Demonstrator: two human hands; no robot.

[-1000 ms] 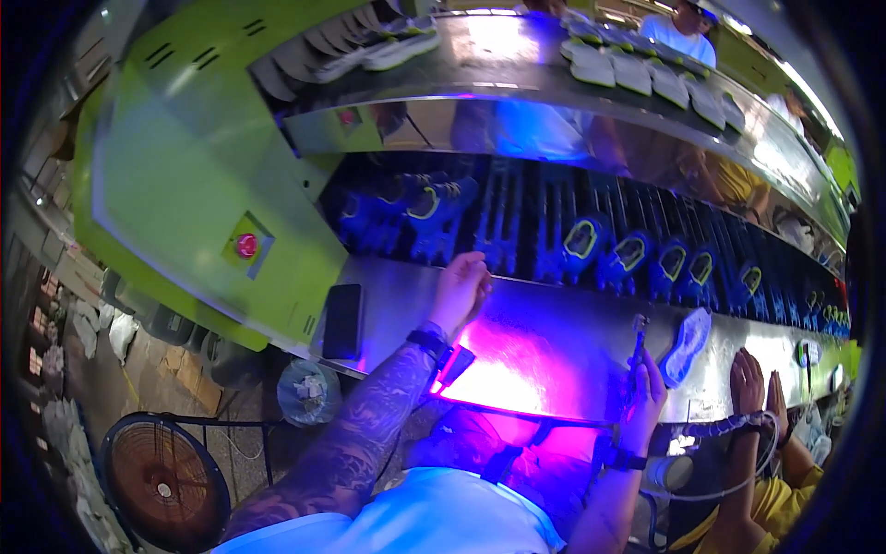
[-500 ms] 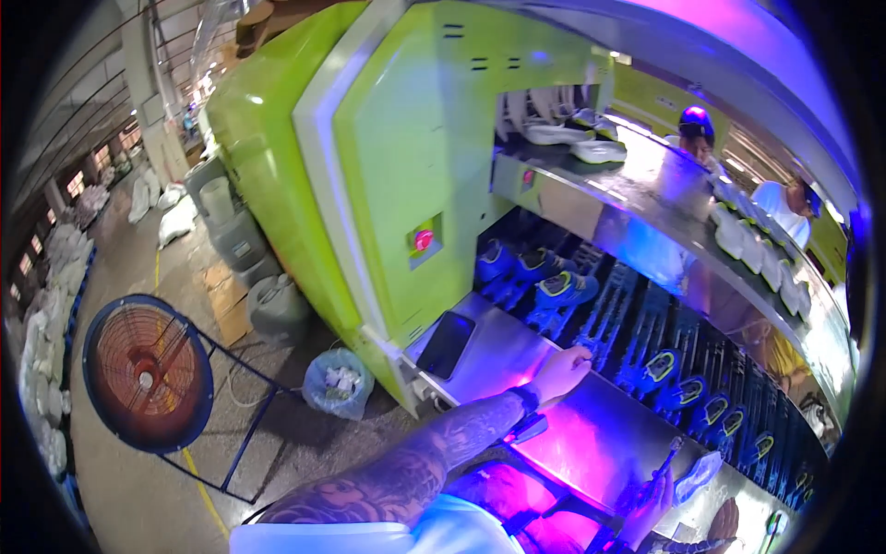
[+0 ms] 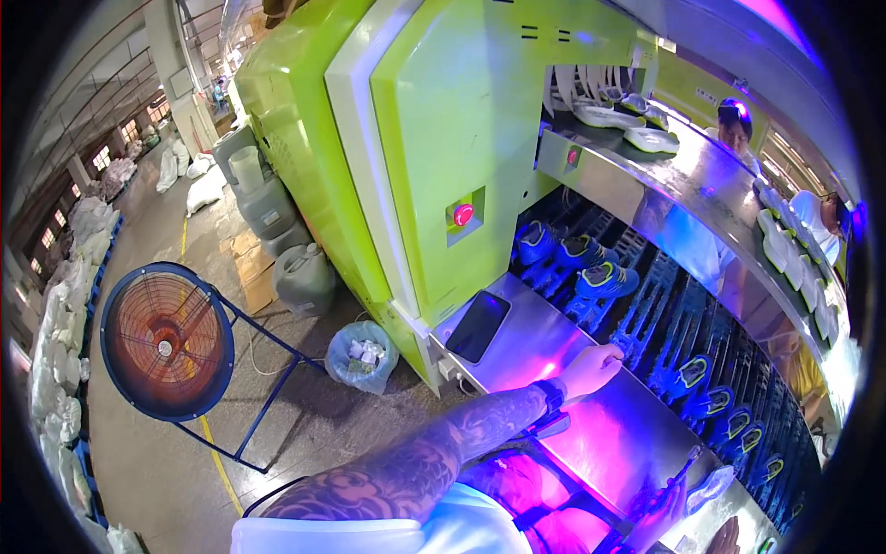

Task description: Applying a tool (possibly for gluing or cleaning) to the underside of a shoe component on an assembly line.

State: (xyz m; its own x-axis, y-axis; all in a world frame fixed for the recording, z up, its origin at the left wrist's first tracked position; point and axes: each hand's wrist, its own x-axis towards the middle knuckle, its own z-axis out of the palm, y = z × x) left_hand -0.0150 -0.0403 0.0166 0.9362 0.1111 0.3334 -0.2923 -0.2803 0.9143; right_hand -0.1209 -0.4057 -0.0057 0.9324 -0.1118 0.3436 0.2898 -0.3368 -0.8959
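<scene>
My left hand (image 3: 591, 371) is closed, fingers curled, over the far edge of a metal ledge (image 3: 531, 346) beside the conveyor. Whatever its fingers hold, if anything, is hidden. A black phone (image 3: 477, 326) lies on the ledge to its left. At the lower right, my right hand (image 3: 666, 510) closes around a slim dark brush-like tool (image 3: 688, 462) pointing up, its kind unclear. Crumpled clear plastic (image 3: 711, 487) lies beside that hand. Blue sneakers with yellow-green collars (image 3: 604, 280) stand on the dark slatted conveyor (image 3: 637, 323), beyond my left hand.
A green machine (image 3: 425, 166) with a red button (image 3: 463, 215) rises ahead. White shoe soles (image 3: 651, 139) rest on an upper shelf. A floor fan (image 3: 166, 342), a lined bin (image 3: 363, 357) and jugs (image 3: 305, 280) stand at left. Two people are across the line.
My view has turned slightly left, so the scene sits farther right. Shoes on the conveyor have shifted slightly rightward, away from the machine opening. Both hands keep much the same pose.
</scene>
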